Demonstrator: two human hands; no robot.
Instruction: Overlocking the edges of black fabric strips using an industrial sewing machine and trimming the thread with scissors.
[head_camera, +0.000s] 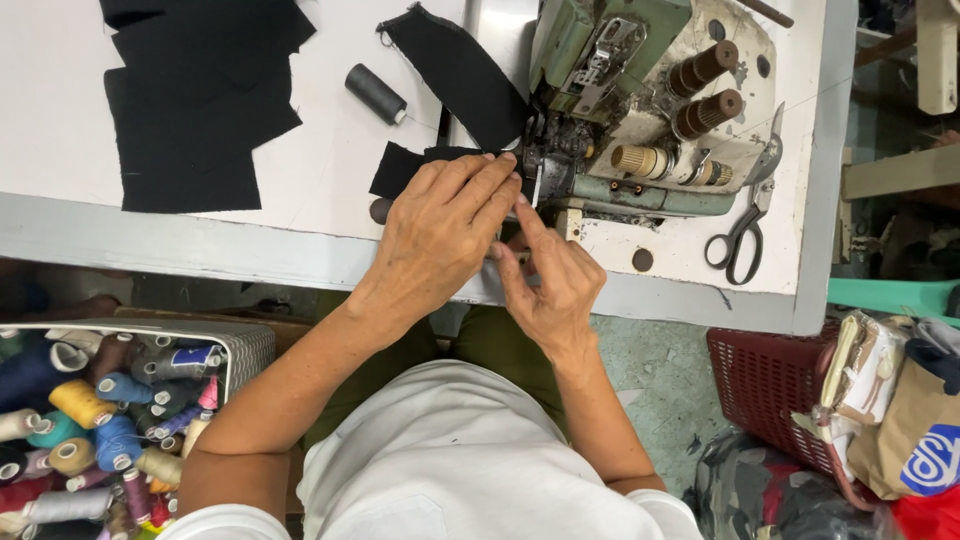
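Your left hand (440, 235) lay flat, fingers extended, pressing the black fabric piece (400, 168) at centre frame against the overlock machine (640, 120). Your right hand (545, 275) pinched its near edge. It looked thin, limp and light, best held at the edge.

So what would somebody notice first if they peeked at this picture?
Probably the two hands in the middle: the left hand lies flat on a piece of black cloth, and the right hand pinches at the cloth's edge beside the old green sewing machine. Next come the basket of colourful thread spools at bottom left and the black scissors at the machine's right.
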